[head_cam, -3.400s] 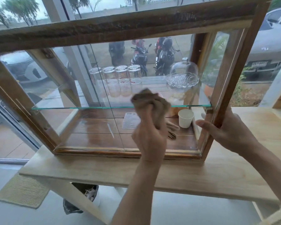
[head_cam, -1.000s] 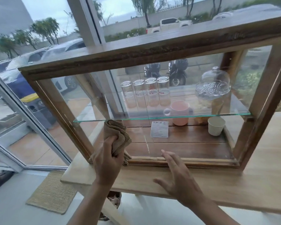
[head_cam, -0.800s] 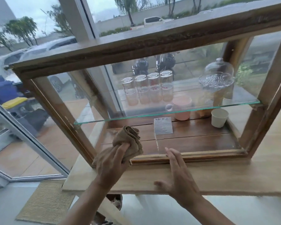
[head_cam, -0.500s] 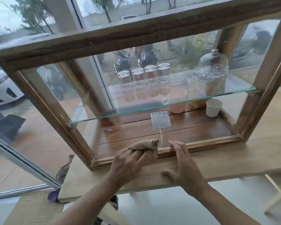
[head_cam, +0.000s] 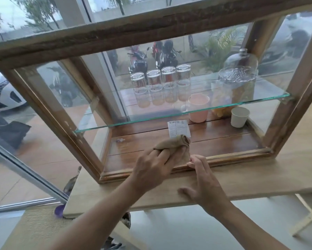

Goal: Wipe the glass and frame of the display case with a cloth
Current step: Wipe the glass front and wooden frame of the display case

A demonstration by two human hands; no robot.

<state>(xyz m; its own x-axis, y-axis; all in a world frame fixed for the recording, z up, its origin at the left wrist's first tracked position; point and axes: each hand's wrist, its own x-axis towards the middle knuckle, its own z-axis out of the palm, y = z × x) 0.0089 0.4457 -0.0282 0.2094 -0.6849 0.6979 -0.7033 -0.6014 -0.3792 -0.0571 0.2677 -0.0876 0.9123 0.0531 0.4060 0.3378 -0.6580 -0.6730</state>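
Observation:
A wooden display case (head_cam: 130, 31) with glass panes stands on a light wooden table (head_cam: 259, 175). My left hand (head_cam: 152, 170) holds a bunched tan cloth (head_cam: 177, 147) and presses it against the lower middle of the case front, just above the bottom rail (head_cam: 238, 156). My right hand (head_cam: 204, 184) lies beside it with straight fingers, its fingertips touching the bottom rail and its palm on the tabletop.
Inside, a glass shelf (head_cam: 169, 120) carries several upturned glasses (head_cam: 160, 85) and a glass dome (head_cam: 239, 69). Below stand a pink cup (head_cam: 198, 110), a white paper cup (head_cam: 240, 116) and a paper card (head_cam: 178, 128). A woven mat (head_cam: 34, 228) lies on the floor.
My left hand has slid the cloth rightward along the bottom of the case front, from the left corner to the middle. My right hand stays at the bottom rail.

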